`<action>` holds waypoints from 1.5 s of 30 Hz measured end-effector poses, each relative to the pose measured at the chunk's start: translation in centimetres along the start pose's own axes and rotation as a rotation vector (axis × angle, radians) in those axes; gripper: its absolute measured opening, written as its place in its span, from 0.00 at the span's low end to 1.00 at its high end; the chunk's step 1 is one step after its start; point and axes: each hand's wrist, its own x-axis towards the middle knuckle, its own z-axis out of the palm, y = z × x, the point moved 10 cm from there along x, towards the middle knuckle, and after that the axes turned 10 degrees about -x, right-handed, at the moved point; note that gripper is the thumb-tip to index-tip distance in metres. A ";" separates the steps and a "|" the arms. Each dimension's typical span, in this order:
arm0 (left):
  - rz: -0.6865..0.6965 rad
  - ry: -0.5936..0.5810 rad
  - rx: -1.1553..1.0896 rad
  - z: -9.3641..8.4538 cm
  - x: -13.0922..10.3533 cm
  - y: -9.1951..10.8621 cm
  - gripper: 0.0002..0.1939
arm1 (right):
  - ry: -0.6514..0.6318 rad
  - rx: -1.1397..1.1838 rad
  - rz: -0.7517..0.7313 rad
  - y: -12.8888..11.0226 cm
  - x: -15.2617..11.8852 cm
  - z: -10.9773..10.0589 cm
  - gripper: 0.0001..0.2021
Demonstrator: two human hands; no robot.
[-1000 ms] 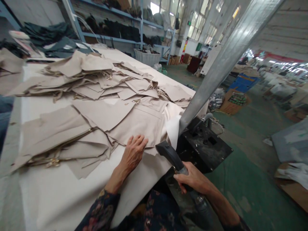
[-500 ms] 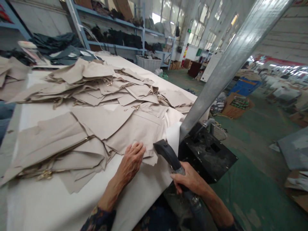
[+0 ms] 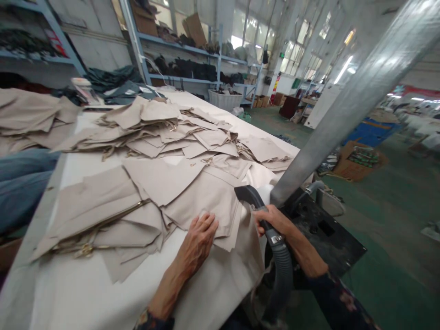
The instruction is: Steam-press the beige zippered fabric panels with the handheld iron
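My left hand [image 3: 197,243] lies flat, fingers stretched out, on a stack of beige cloth pieces [image 3: 209,195] near the table's right edge. My right hand [image 3: 277,221] is wrapped round the black handle of a suction hose nozzle [image 3: 252,195]. The nozzle's mouth is at the right side of that stack; whether it touches the cloth I cannot tell. From the handle a grey ribbed hose [image 3: 282,266] runs downward. Left of my left hand lies another pile of beige pieces [image 3: 99,201], with brass-coloured zips showing along its folds.
Behind are more heaped beige pieces [image 3: 154,123] on the white-covered table [image 3: 85,298]. A slanting metal post [image 3: 330,128] and a black box [image 3: 330,229] stand at the right edge. At the left, someone's blue-clad leg [image 3: 24,183] shows. Shelves [image 3: 182,78] line the back.
My view has turned left, so the scene shifts rightward. My right hand and the nozzle have moved up and away from me. My left hand stays on the cloth.
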 end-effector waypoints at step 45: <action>-0.606 0.056 -1.326 -6.0 -1.2 -13.5 0.07 | -0.297 -0.160 -0.169 -3.9 -5.7 12.9 0.07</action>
